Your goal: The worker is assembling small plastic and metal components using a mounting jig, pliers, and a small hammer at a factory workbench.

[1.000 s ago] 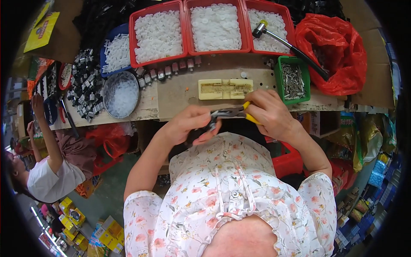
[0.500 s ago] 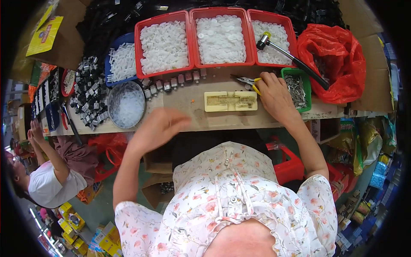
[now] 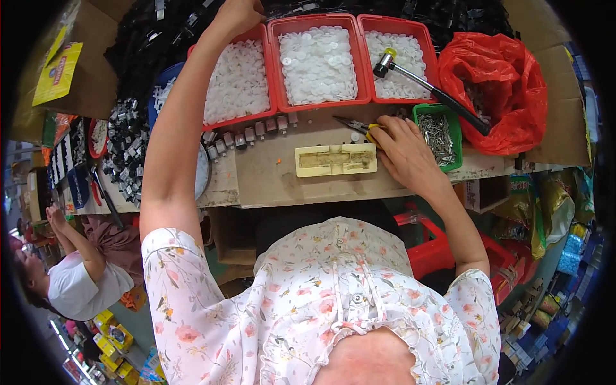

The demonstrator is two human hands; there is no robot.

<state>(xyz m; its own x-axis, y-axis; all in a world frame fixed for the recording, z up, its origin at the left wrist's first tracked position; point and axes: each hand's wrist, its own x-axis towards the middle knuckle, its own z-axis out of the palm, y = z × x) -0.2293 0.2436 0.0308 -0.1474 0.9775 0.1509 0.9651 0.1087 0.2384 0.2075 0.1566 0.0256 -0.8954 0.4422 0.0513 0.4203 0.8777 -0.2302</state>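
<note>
My left arm stretches across the table, with my left hand (image 3: 239, 15) beyond the far rim of the left red tray (image 3: 272, 77), by a heap of black parts (image 3: 308, 6). Its fingertips point away and are mostly hidden, so what they hold does not show. My right hand (image 3: 405, 149) rests on the table, fingers curled over the yellow handles of a pair of pliers (image 3: 351, 123), whose jaws point left. Just left of that hand lies a cream block with a recessed slot (image 3: 336, 160). A green tray of metal pins (image 3: 439, 138) stands beside its right side.
Red trays hold small white plastic pieces (image 3: 319, 64). A hammer (image 3: 427, 86) lies across the right tray toward a red plastic bag (image 3: 497, 90). Small metal-and-black parts (image 3: 260, 130) form a row; more are heaped at left (image 3: 128, 151). Another person (image 3: 90, 276) sits at left.
My left hand has swung from above the near table edge up and away to the far black heap. My right hand stays at the pliers. The view has shifted slightly.
</note>
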